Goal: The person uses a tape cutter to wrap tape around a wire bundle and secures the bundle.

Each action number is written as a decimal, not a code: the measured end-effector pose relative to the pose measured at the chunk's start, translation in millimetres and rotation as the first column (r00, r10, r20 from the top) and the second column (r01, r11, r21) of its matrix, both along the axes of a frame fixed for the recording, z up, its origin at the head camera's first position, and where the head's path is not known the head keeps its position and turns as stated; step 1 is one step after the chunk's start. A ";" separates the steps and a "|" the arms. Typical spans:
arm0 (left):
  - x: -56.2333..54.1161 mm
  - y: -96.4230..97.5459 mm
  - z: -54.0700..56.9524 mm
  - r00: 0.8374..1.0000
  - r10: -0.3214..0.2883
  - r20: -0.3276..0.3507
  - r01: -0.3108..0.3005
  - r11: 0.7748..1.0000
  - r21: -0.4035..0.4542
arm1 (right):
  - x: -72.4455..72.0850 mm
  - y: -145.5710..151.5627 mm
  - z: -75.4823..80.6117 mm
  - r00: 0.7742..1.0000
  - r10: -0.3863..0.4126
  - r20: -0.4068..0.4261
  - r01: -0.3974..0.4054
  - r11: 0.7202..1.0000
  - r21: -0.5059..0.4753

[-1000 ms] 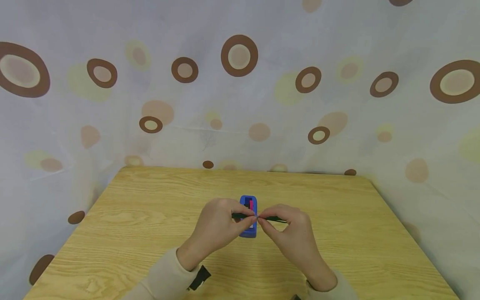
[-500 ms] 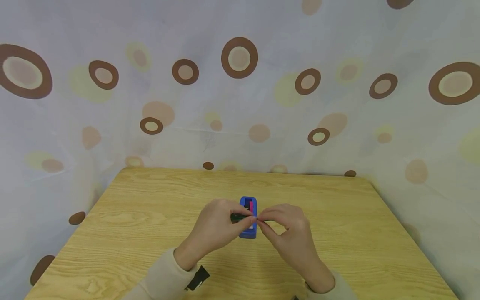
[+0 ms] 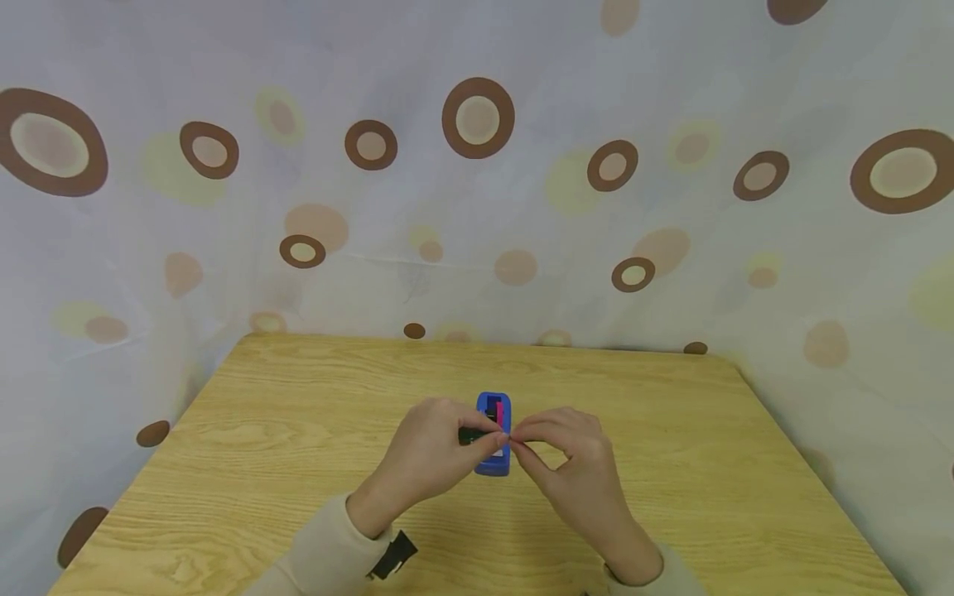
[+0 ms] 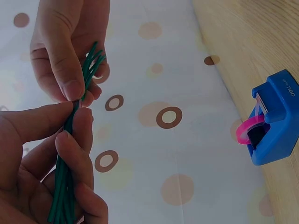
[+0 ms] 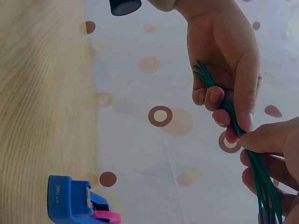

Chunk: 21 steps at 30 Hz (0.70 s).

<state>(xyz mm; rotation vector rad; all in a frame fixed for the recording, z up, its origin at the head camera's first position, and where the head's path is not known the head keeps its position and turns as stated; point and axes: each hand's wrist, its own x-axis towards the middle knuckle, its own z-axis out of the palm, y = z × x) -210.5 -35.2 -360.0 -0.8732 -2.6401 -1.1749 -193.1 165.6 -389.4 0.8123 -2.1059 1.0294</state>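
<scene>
A bundle of thin green strands [image 4: 60, 191] runs lengthwise through both hands. My left hand [image 3: 428, 443] pinches it between thumb and fingers. My right hand [image 3: 581, 459] pinches it at the same spot, so the two sets of fingertips meet at the bundle's middle. Loose strand ends fan out past the fingers in both wrist views. Fingers hide the gripped middle and whatever is wrapped or held there. Just behind and beneath the hands in the head view stands a blue tape dispenser [image 4: 280, 140] with a pink tape roll [image 4: 244, 133] in it.
The dispenser stands on a wooden table [image 3: 335, 377] with light grain. A patterned curtain [image 3: 477, 248] hangs behind and along both sides. A black strap piece [image 3: 395, 555] sticks out at the left sleeve, and a black cylindrical item [image 5: 125, 6] shows near the other cuff.
Strands that showed between the right thumb and fingers in the head view have passed out of sight there. Both hands stay almost in place, fingertips together.
</scene>
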 end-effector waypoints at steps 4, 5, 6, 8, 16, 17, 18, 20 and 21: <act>-0.2 0.0 0.4 1.000 -0.003 -0.004 0.003 1.000 0.008 | 0.2 -0.7 1.2 1.000 0.002 0.009 -0.002 1.000 -0.004; -0.2 0.0 0.6 1.000 -0.003 -0.006 0.003 1.000 0.008 | 0.3 -0.9 1.7 1.000 0.004 0.009 -0.004 1.000 -0.006; -0.2 0.0 0.8 1.000 -0.002 -0.011 0.003 1.000 0.006 | 0.3 -1.1 2.2 1.000 0.006 0.010 -0.006 1.000 -0.008; 0.0 0.0 1.2 1.000 -0.002 -0.018 0.002 1.000 0.003 | 0.3 -1.4 2.4 1.000 0.009 0.022 -0.009 1.000 -0.014; 1.1 1.0 2.4 0.997 0.006 -0.081 -0.010 0.999 -0.047 | 0.3 -1.2 3.3 0.998 -0.029 0.063 0.029 1.000 0.004; 1.3 1.1 2.4 0.996 0.007 -0.084 -0.012 0.999 -0.053 | 0.8 -1.4 3.2 0.997 -0.042 0.060 0.042 0.999 0.012; 1.4 1.1 2.3 0.996 0.008 -0.087 -0.013 0.998 -0.060 | 1.1 -1.5 3.3 0.997 -0.046 0.062 0.045 0.999 0.019; 1.6 0.9 2.0 0.996 0.007 -0.092 -0.014 0.997 -0.073 | 0.9 -0.8 3.7 0.997 -0.033 0.075 0.031 0.999 0.028; 1.6 0.8 1.7 0.995 0.005 -0.097 -0.013 0.997 -0.081 | 0.6 -0.2 4.0 0.996 -0.019 0.091 0.017 0.999 0.027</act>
